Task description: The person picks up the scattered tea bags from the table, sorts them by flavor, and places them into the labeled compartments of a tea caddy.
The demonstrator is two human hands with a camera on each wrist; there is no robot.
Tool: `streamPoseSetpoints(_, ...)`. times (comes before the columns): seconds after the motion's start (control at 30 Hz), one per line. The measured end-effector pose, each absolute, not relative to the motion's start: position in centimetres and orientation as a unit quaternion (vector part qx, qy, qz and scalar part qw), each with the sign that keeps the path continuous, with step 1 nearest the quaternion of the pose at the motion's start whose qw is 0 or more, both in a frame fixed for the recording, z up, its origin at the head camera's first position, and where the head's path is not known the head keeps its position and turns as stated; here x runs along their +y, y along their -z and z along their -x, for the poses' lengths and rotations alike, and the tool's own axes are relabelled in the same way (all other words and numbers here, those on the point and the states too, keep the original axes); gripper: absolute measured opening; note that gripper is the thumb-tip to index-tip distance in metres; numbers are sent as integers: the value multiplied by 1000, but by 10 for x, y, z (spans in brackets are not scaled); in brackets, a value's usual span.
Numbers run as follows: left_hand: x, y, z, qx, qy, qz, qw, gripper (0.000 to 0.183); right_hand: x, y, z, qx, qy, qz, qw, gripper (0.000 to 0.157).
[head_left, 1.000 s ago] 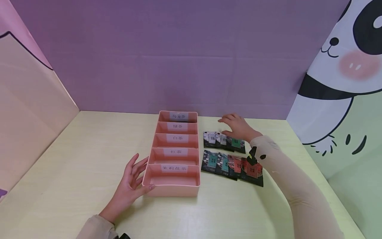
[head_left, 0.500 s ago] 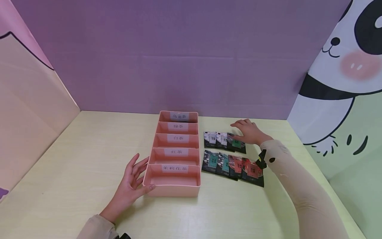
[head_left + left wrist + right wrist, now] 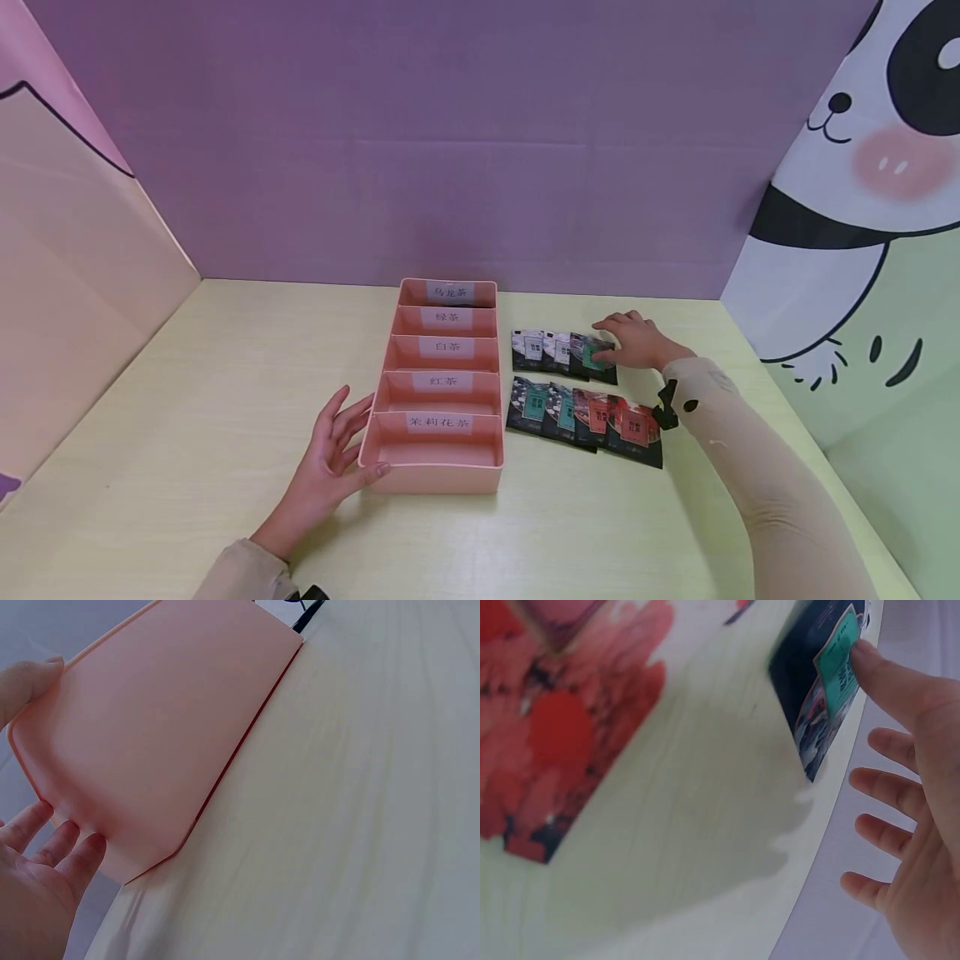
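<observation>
A long pink divided box (image 3: 441, 478) with white labels in Chinese characters stands on the table. My left hand (image 3: 330, 467) rests at its near left corner, thumb on the front rim, fingers loosely spread against the side; the left wrist view shows the fingertips touching the pink wall (image 3: 165, 727). To the right, my right hand (image 3: 637, 340) is over the end of the back row of tea sachets. Its thumb touches the green-labelled tea sachet (image 3: 810, 682), while the other fingers extend loosely beyond its far edge. Beside this sachet lie two white-labelled tea sachets (image 3: 531, 354).
A front row holds teal-labelled tea sachets (image 3: 527, 410) and red-labelled tea sachets (image 3: 634, 442), overlapping beside the box. A purple backdrop (image 3: 465, 167) closes the table's far edge. Printed panels flank both sides, with a panda face (image 3: 847, 167) on the right.
My right hand has moved right and toward me, from above the white-labelled sachets to the green-labelled one, where its thumb has come down. The left hand and box stay put.
</observation>
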State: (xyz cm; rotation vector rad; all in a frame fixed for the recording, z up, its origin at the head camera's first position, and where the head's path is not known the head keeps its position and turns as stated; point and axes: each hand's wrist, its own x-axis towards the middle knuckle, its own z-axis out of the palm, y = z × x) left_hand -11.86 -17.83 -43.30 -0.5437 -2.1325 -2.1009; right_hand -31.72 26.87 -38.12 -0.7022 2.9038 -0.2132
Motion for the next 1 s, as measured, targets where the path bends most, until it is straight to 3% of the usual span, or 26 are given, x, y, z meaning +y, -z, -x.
streamPoseSetpoints(0.3, -178, 432, 118, -705, 688, 168, 42, 104, 269, 388, 319, 967, 76, 217, 109, 60)
streamPoseSetpoints(1.0, -179, 435, 119, -696, 693, 184, 47, 104, 271, 391, 328, 948, 220, 205, 100, 56)
